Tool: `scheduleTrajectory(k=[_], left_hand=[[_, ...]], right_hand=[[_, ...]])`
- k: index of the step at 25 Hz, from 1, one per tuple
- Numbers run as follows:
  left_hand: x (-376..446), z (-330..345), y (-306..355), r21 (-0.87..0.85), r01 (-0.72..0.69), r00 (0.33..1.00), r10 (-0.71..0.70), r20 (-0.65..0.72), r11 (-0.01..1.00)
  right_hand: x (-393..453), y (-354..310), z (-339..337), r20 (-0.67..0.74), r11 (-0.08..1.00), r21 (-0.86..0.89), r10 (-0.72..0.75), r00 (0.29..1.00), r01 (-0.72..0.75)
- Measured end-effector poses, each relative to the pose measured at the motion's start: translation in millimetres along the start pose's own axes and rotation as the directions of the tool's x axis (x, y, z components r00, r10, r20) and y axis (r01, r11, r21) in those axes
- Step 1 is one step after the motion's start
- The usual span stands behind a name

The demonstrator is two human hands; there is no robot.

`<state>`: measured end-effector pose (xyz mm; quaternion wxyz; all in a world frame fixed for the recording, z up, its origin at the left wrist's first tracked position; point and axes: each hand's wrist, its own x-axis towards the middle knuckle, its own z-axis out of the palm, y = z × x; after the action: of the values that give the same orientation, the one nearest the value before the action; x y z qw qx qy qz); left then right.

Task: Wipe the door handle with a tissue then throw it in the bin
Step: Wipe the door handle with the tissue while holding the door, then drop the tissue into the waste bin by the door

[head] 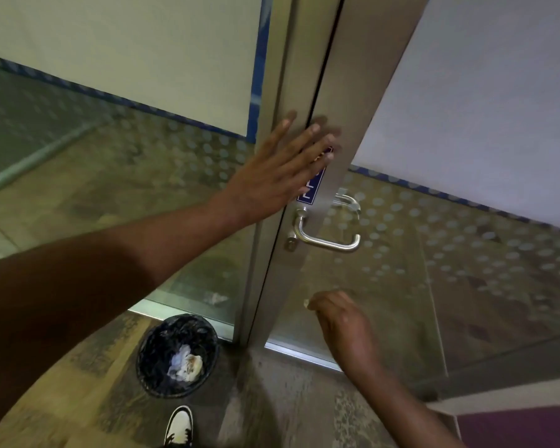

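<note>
Down by the shoe [179,426], near left, a black-lined bin [149,347] holds crumpled tissues [186,363]. Right of it, the right hand [340,318] pinches a small tissue scrap [306,302] below the door handle [328,239]. Farther up, the left hand [272,179] presses flat, fingers spread, against the door frame [337,101].

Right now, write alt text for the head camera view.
A left hand presses flat on a metal door frame above the door handle, while the right hand clutches a tissue below it. A lined bin sits on the floor.
</note>
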<state>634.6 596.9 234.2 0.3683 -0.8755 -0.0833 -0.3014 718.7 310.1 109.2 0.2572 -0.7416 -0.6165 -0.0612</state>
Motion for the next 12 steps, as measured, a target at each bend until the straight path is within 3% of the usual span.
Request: scheduleTrajectory(k=[2,4,6,9,12], left_hand=[[-43,-7,13,-0.106,0.054,0.995,-0.044,0.089,0.993],[-94,-13,30,-0.236,0.15,0.971,-0.098,0.219,0.96],[-148,-20,48,-0.352,0.305,0.902,-0.15,0.404,0.885],[-234,-31,80,-0.412,0.629,0.719,-0.292,0.631,0.659],[-318,-42,112,-0.293,0.834,0.474,-0.334,0.815,0.467]], right_hand=[[-21,-14,27,-0.031,0.97,0.195,0.157,0.987,-0.148],[-35,-29,50,0.018,0.859,0.393,0.35,0.937,-0.329],[-40,-44,71,0.118,0.725,0.51,0.474,0.873,-0.463],[-39,-59,102,0.237,0.637,0.541,0.511,0.826,-0.549],[-37,-70,148,0.355,0.637,0.489,0.479,0.803,-0.596]])
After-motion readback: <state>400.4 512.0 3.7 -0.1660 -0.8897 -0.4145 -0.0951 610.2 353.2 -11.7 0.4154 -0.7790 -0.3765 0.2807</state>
